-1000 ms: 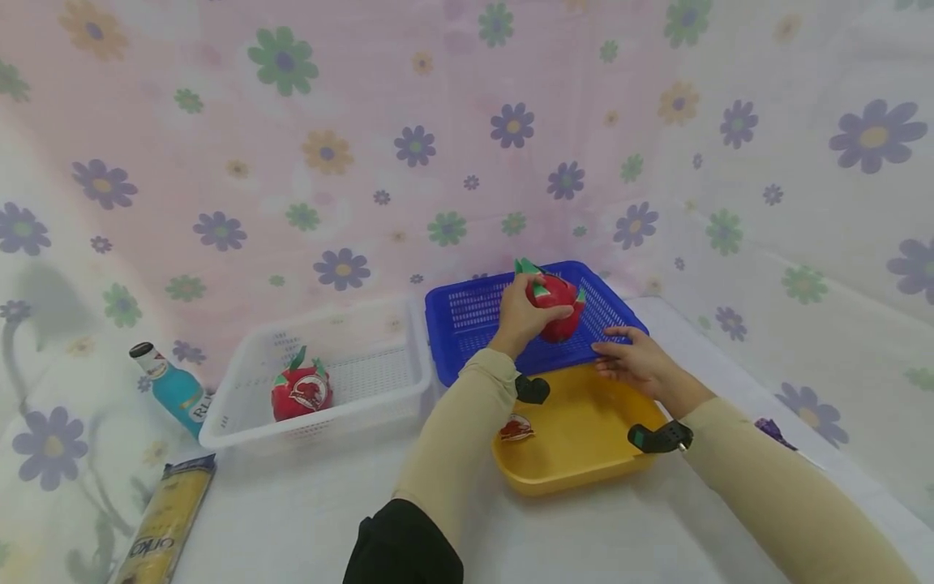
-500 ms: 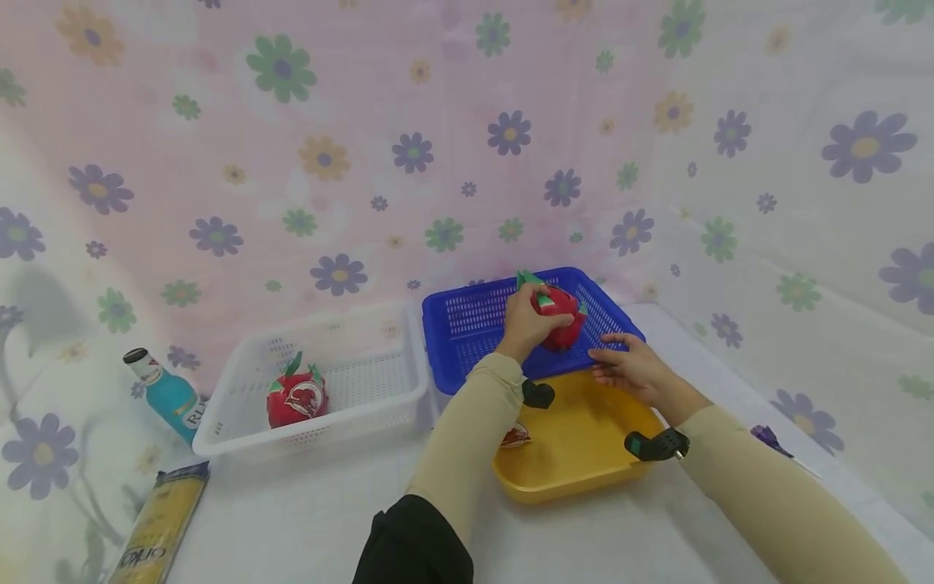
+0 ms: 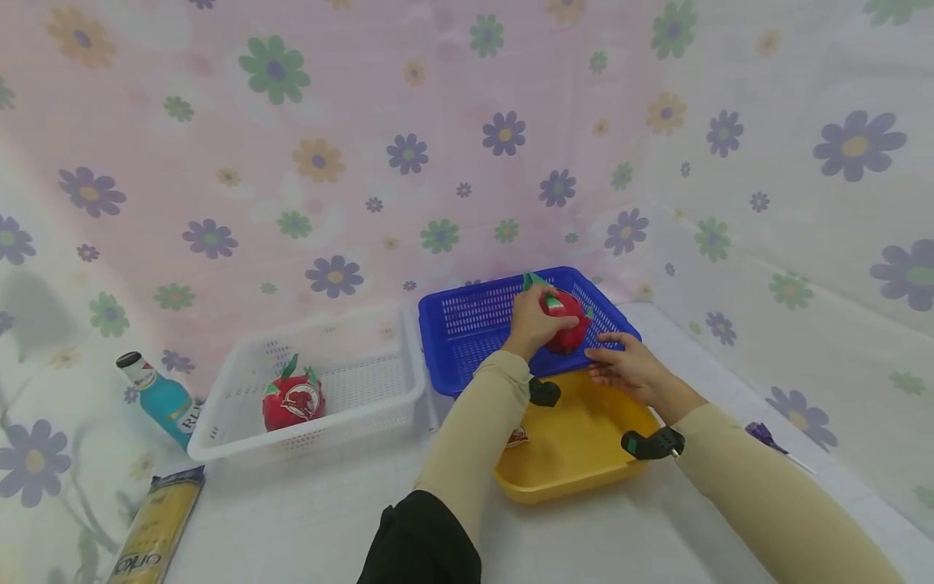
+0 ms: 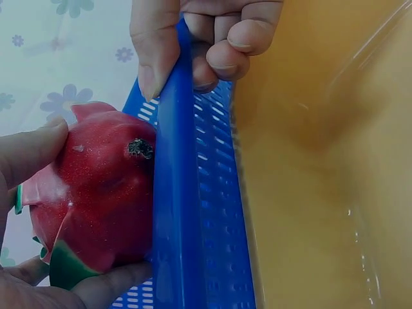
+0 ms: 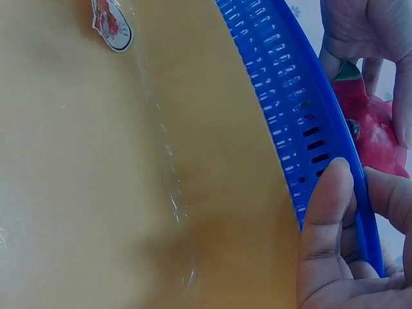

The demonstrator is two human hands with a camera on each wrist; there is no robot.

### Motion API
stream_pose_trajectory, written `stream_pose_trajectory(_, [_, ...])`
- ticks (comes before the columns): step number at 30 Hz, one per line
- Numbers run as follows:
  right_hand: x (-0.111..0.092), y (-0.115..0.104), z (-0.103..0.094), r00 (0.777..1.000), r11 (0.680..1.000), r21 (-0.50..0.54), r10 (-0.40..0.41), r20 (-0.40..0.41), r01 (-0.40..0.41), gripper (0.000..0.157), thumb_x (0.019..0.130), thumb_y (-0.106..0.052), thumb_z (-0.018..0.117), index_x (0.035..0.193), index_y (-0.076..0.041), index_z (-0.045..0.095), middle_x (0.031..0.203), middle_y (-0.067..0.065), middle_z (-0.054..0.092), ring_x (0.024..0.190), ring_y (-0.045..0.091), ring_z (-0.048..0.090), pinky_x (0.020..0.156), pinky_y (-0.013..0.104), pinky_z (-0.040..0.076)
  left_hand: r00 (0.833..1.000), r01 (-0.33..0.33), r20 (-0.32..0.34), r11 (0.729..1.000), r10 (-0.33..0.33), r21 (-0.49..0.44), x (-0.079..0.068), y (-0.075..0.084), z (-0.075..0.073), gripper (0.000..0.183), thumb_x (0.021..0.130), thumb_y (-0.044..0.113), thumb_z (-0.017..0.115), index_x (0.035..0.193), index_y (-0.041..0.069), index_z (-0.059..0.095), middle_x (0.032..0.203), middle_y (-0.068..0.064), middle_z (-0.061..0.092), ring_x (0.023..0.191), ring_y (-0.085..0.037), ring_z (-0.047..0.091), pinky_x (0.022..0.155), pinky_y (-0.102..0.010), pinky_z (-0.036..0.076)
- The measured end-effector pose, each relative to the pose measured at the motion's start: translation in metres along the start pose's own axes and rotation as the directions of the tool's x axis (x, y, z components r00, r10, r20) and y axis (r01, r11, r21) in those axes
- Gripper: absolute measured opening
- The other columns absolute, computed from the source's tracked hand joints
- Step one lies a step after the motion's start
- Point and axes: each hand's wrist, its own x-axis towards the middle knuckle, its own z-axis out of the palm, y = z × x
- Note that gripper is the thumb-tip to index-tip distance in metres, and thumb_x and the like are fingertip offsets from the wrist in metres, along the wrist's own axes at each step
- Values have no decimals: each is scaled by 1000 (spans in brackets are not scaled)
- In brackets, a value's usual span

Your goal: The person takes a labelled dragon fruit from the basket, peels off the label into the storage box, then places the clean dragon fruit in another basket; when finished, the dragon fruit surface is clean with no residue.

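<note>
My left hand [image 3: 531,323] grips a red dragon fruit [image 3: 567,332] with green-tipped scales, low inside the blue perforated basket [image 3: 432,345]. In the left wrist view the dragon fruit [image 4: 96,193] lies against the basket's near wall, thumb and fingers spread around it. Whether it rests on the basket floor is hidden. My right hand [image 3: 627,369] pinches the basket's near right rim; the right wrist view shows thumb and fingers on either side of the blue rim [image 5: 341,122]. Another dragon fruit [image 3: 292,401], bearing a round label, sits in the white basket [image 3: 306,442].
A yellow tray [image 3: 576,462] with a sticker [image 3: 517,437] stands in front of the blue basket. A blue bottle [image 3: 164,401] leans left of the white basket, near a yellow packet [image 3: 156,527]. A purple-wrapped stick [image 3: 764,435] lies at right. Flowered cloth [image 3: 438,122] hangs behind.
My left hand has lowered the dragon fruit slightly deeper into the blue basket, moving a little right. The right hand stays on the rim. The head view has shifted slightly.
</note>
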Motion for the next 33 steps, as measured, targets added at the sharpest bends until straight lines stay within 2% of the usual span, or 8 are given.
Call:
stream_pose_trajectory(7, [-1,-1,3,1000,1000,-16,-11,10,11,62,99,-18,58,143,-4,16,78,-1,67,69,13,70,69,23,60,1000,17,-11,999,-16,32,-2,1,0,46,79,20,83,119,15,60,134,-13,51,121,-27,53,96,-44,56])
stream_pose_trajectory(14, [0,-1,2,1000,1000,-6,-23,19,23,64,98,-20,61,142,-4,17,78,-1,68,68,13,70,68,23,60,1000,-19,-5,999,19,30,0,7,-2,58,83,18,79,134,13,53,141,-10,49,126,-25,51,107,-38,49])
stream_pose_trajectory(21, [-1,0,-1,1000,1000,-7,-13,12,13,70,97,-21,62,146,-3,14,79,-2,68,69,12,70,69,23,60,1000,15,13,997,-16,73,-4,7,-2,56,85,17,76,137,18,54,145,-6,51,134,-25,48,111,-41,45])
stream_pose_trajectory(25, [0,2,-1,1000,1000,-5,-14,20,14,70,98,-20,61,147,-2,14,79,-2,68,69,12,69,70,23,60,999,-11,35,997,8,72,-9,2,-8,53,86,17,76,136,16,56,145,-6,54,137,-26,46,114,-42,42])
stream_pose_trajectory(33, [3,1,-3,1000,999,-30,-10,14,10,69,97,-23,61,145,-5,16,81,-3,67,72,13,71,71,23,60,994,-55,99,996,48,72,-33,-10,-35,46,89,20,72,134,17,58,141,-7,56,129,-29,54,103,-43,52])
